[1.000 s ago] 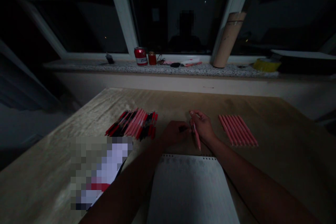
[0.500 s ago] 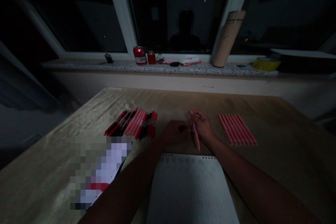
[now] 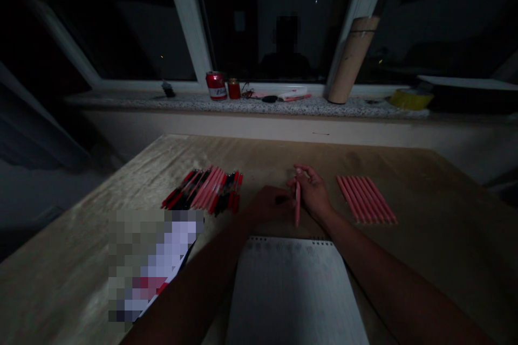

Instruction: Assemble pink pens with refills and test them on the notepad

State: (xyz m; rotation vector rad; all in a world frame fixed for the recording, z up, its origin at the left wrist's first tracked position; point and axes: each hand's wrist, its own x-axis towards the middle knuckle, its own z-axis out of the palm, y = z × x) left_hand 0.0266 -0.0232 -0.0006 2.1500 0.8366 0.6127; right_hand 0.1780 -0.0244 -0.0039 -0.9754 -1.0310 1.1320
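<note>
My right hand grips a pink pen near its upper end, thumb raised along it. The pen points down toward me, almost upright in the picture, beyond the top of a spiral notepad. Just left of the pen, my left hand is curled, its fingertips pinched together close to the pen's side. Shadow hides whether those fingers touch the pen or hold something small. To the right lies a neat row of pink pens. On the left is a bunch of red, black and pink pens.
A pixelated white and red item lies on the table beside my left forearm. Along the windowsill stand a red can, a small red jar, a tall cardboard tube and a yellow tape roll.
The pink pen has turned from a slant to nearly straight, its lower tip shifting left. My right thumb and fingers have shifted on it. My left hand has barely moved.
</note>
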